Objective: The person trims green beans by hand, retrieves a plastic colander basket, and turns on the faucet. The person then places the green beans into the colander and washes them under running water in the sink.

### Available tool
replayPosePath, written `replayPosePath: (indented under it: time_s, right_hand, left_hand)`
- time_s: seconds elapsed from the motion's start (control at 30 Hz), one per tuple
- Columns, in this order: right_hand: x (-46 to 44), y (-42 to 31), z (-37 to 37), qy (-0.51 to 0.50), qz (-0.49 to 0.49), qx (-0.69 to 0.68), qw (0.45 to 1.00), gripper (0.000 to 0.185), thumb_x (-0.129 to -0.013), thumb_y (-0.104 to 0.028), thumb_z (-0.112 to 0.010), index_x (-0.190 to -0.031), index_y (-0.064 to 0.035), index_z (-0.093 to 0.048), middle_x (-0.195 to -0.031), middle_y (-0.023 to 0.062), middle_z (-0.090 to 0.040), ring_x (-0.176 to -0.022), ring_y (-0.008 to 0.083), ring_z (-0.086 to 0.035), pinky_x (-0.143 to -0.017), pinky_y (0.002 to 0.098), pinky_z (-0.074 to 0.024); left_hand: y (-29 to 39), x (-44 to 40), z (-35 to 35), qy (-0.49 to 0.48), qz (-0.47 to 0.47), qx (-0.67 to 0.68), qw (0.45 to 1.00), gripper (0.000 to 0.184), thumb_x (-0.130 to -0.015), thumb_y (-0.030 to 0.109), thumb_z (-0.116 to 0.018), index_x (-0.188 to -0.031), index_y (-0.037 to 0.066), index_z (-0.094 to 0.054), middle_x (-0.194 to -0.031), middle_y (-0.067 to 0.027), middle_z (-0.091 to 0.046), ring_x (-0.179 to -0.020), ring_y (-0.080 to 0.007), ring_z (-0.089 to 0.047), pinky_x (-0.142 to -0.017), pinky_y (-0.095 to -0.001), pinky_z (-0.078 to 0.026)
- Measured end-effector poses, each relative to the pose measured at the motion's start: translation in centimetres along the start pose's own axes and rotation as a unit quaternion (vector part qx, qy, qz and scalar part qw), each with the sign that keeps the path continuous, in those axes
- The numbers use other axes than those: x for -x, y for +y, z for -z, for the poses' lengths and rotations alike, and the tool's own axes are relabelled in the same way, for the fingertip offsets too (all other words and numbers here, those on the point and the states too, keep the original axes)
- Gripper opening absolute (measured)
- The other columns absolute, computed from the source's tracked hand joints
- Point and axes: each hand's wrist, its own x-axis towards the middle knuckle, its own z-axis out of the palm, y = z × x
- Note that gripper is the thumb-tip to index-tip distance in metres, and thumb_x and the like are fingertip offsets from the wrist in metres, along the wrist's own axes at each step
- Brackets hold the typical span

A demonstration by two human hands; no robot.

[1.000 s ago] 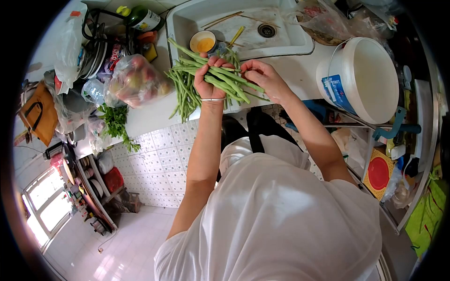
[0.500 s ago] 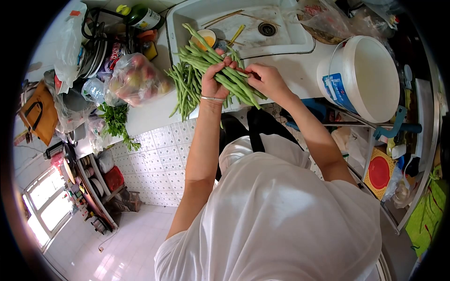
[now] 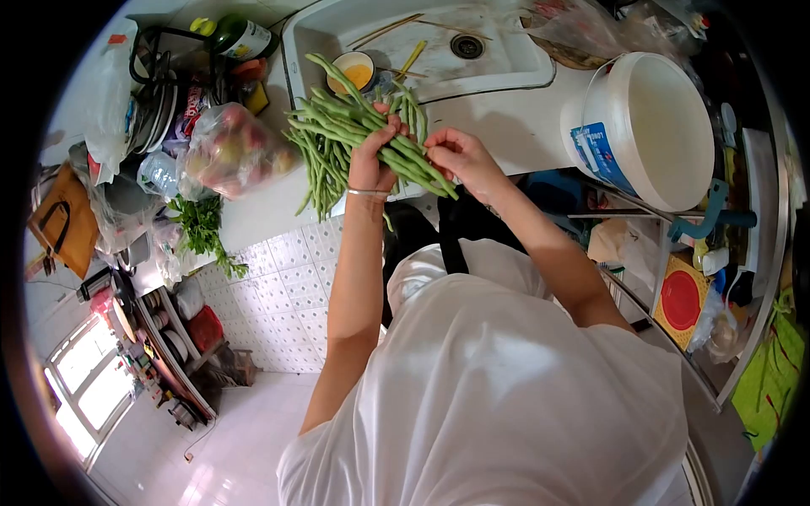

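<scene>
A thick bunch of long green beans (image 3: 342, 120) lies across my left hand (image 3: 374, 160), whose fingers are wrapped round it above the counter edge. More green beans hang or lie beneath the bunch, on its left side. At the lower right end of the bunch is my right hand (image 3: 460, 157), its thumb and fingers pinched together at the bean tips. Whatever sits inside that pinch is too small and covered to make out. Just beyond the bunch, a small bowl (image 3: 368, 67) with something yellow-orange inside stands in the sink.
The white sink (image 3: 527, 66) holds chopsticks and a drain. To the right, a white bucket (image 3: 582, 105) with a wire handle stands on the counter. A plastic bag of fruit (image 3: 232, 148), leafy greens (image 3: 202, 223) and a green bottle (image 3: 240, 35) are on the left.
The view has shifted slightly, so everything sits a little further left. My right hand has drawn slightly away from the bunch's middle toward the tips. My left hand keeps its grip on the beans.
</scene>
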Motion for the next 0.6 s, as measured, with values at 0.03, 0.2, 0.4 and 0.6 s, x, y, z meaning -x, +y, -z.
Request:
replayPosePath:
  time_s: [0.03, 0.2, 0.4, 0.6]
  right_hand:
    - [0.1, 0.4, -0.1, -0.010, 0.000, 0.030, 1.000, 0.010, -0.083, -0.009, -0.055, -0.092, -0.0042, -0.056, -0.073, -0.0014, -0.055, -0.057, 0.0043, -0.047, -0.050, 0.0183, -0.0359]
    - [0.1, 2.8, -0.6, 0.040, 0.007, 0.016, 0.999, 0.005, -0.082, -0.006, -0.055, -0.086, -0.0032, -0.055, -0.067, -0.0021, -0.052, -0.052, 0.0041, -0.044, -0.045, 0.0176, -0.0336]
    - [-3.7, 4.4, 5.0, 0.007, -0.089, -0.484, 0.871, 0.009, -0.080, -0.006, -0.054, -0.086, 0.0010, -0.055, -0.070, 0.0045, -0.052, -0.049, 0.0091, -0.045, -0.044, 0.0208, -0.0368]
    - [-10.7, 6.8, 10.0, 0.119, 0.230, 0.448, 0.856, 0.014, -0.081, -0.006, -0.049, -0.088, -0.0077, -0.061, -0.087, 0.0084, -0.057, -0.081, 0.0252, -0.054, -0.073, 0.0340, -0.0445]
  left_hand:
    - [0.1, 0.4, 0.2, 0.000, 0.002, 0.000, 1.000, 0.029, -0.077, 0.003, -0.053, -0.104, 0.011, -0.045, -0.084, -0.0036, -0.048, -0.082, -0.0183, -0.047, -0.078, -0.0353, -0.042]
    - [-0.7, 2.2, -0.1, 0.022, -0.016, -0.065, 0.998, 0.030, -0.074, 0.000, -0.054, -0.103, 0.007, -0.046, -0.083, -0.0046, -0.050, -0.079, -0.0189, -0.050, -0.076, -0.0341, -0.044]
    - [-2.9, 3.2, 0.5, 0.073, -0.053, 0.076, 0.993, 0.027, -0.077, 0.001, -0.054, -0.101, 0.011, -0.047, -0.084, -0.0042, -0.051, -0.079, -0.0193, -0.053, -0.079, -0.0370, -0.045]
    - [-0.5, 4.2, 2.3, 0.064, -0.059, 0.056, 0.995, 0.028, -0.077, 0.001, -0.053, -0.102, 0.011, -0.047, -0.085, -0.0044, -0.051, -0.081, -0.0190, -0.051, -0.082, -0.0379, -0.043]
